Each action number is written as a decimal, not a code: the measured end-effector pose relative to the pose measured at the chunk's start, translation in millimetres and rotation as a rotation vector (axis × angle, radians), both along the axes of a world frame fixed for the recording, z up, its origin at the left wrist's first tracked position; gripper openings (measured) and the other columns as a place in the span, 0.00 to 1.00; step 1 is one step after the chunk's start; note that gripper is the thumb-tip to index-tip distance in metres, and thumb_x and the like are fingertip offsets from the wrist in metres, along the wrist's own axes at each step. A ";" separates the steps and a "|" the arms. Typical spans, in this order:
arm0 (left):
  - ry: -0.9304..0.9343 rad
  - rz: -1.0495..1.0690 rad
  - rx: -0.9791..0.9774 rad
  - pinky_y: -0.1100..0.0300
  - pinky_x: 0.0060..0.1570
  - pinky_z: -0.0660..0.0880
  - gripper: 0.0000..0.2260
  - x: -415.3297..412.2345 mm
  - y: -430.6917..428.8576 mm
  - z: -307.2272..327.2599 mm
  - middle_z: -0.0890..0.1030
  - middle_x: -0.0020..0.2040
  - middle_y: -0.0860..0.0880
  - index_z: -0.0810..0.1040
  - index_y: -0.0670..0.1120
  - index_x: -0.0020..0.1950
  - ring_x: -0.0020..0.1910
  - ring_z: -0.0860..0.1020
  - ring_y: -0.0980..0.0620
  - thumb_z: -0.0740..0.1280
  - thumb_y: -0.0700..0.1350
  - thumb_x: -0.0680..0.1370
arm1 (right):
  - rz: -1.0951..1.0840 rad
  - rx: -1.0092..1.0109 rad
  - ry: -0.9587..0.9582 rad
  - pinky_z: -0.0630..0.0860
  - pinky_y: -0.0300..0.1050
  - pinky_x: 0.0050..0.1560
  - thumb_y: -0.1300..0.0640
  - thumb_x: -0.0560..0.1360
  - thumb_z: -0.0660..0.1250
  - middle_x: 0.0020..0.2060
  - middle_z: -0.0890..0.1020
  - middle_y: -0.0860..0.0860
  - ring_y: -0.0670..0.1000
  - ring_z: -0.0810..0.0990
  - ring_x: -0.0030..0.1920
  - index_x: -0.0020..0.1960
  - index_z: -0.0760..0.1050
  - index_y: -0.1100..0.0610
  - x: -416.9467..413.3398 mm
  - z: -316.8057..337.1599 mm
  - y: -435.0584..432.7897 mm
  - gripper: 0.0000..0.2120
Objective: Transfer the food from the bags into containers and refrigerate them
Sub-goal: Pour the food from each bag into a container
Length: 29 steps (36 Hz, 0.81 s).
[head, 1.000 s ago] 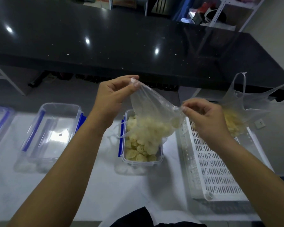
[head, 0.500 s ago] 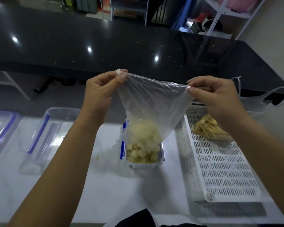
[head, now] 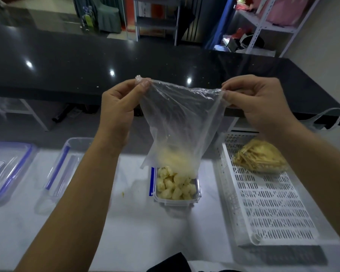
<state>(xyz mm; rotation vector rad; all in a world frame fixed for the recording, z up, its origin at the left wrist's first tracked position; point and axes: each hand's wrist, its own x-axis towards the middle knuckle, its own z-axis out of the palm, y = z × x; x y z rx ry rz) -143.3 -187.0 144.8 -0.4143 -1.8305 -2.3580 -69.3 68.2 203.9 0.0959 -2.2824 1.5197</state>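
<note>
Bag (head: 182,122) contents blurred above container (head: 177,201)

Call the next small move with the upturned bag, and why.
Probably a gentle shake of the clear bag while keeping it over the small container. The left hand and right hand pinch its upper corners, pale pieces still blur inside its lower end, and the container looks nearly full, so spill is possible.

Two hands (head: 116,108) (head: 257,101), two bags (head: 181,122) (head: 261,158), two containers (head: 177,201) (head: 67,165), one lid (head: 6,173), one white tray (head: 273,213)
</note>
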 end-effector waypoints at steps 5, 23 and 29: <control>0.051 -0.048 -0.005 0.50 0.59 0.78 0.06 3.2 -5.1 6.8 0.85 0.48 0.47 0.84 0.43 0.54 0.52 0.81 0.48 0.70 0.42 0.79 | -0.004 0.013 0.011 0.83 0.55 0.54 0.65 0.74 0.73 0.43 0.85 0.61 0.54 0.84 0.44 0.47 0.82 0.59 2.5 10.3 -2.9 0.04; 0.022 -0.299 -0.032 0.50 0.48 0.82 0.06 22.9 1.5 5.9 0.86 0.50 0.46 0.86 0.48 0.50 0.47 0.84 0.49 0.74 0.46 0.75 | 0.025 -0.204 -0.055 0.83 0.53 0.54 0.62 0.77 0.69 0.44 0.83 0.55 0.53 0.84 0.48 0.45 0.80 0.60 23.5 38.5 14.6 0.03; -0.140 -0.248 0.045 0.56 0.39 0.81 0.04 22.6 23.9 9.5 0.86 0.43 0.49 0.87 0.49 0.44 0.42 0.84 0.52 0.73 0.42 0.75 | 0.139 -0.441 -0.259 0.80 0.60 0.56 0.41 0.75 0.67 0.62 0.81 0.53 0.57 0.82 0.61 0.67 0.75 0.52 35.3 -0.3 38.6 0.24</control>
